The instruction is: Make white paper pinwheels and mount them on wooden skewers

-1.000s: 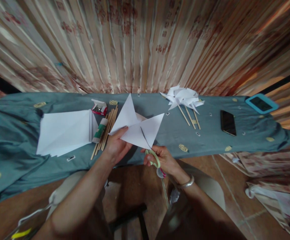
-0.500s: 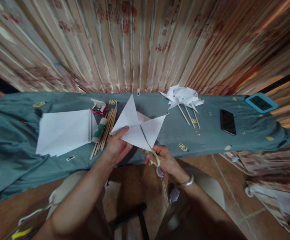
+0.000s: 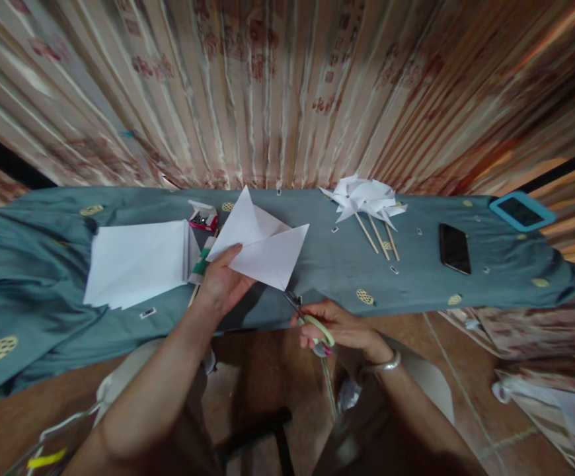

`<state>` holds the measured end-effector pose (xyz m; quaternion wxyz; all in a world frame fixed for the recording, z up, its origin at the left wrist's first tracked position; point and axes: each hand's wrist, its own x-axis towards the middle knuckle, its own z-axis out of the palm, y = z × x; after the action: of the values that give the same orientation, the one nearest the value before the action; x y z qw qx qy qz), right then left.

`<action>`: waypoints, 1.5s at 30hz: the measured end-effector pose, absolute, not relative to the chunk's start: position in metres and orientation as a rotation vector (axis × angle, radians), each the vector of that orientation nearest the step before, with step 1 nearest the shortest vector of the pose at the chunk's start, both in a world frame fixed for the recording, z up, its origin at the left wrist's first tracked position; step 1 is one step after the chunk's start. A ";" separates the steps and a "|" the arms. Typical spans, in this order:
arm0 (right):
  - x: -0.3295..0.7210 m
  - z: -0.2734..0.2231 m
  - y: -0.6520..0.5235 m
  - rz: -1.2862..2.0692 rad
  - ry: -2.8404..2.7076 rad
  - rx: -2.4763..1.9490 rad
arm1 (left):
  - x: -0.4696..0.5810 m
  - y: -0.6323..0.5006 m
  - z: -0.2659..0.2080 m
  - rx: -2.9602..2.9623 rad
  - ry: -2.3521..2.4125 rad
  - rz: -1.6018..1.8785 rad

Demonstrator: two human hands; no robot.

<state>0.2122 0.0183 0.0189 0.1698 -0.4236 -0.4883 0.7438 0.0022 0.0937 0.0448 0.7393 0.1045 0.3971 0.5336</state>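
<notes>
My left hand [image 3: 225,281] pinches a square sheet of white paper [image 3: 272,254] by its left side, thumb on top. The sheet is cut in from its corners, so its flaps stand apart. My right hand [image 3: 330,324] grips a pair of scissors [image 3: 323,328] with pale green handles. The blade tips are just off the sheet's near corner. Left of the paper lie a green-and-white glue stick [image 3: 201,258] and some wooden sticks [image 3: 194,295], largely covered by the sheet and my left hand.
A stack of white paper [image 3: 136,261] lies on the left. Behind it sits an open red box [image 3: 203,217] of small metal pieces. Several paper pinwheels [image 3: 364,198] on sticks, a black phone [image 3: 455,248] and a blue-framed device [image 3: 522,211] rest to the right on the green cloth [image 3: 292,201].
The scissors have come out of the cut in the paper, and my right hand has moved down and right. My left hand has shifted the sheet slightly left, covering more of the sticks.
</notes>
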 end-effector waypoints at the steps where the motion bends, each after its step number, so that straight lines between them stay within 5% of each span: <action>1: 0.217 0.020 0.018 2.143 -1.403 -1.227 | 0.000 0.095 0.044 0.223 0.886 1.173; 23: 0.223 0.020 0.018 2.024 -1.429 -1.163 | 0.002 0.097 0.042 0.204 0.877 1.244; 26: 0.227 0.017 0.020 1.723 -1.563 -1.341 | 0.005 0.097 0.035 0.226 0.867 1.236; 34: 0.244 0.009 0.040 0.276 -1.856 -2.104 | 0.023 0.084 0.013 0.305 0.864 0.981; 45: 0.251 0.002 0.052 -0.004 -2.008 -2.226 | 0.025 0.066 0.007 0.321 0.930 1.016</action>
<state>0.2514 0.0523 0.0017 0.0715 -0.7406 -0.6681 -0.0014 0.0251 0.0663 0.0074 0.7602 0.1473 0.4271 0.4668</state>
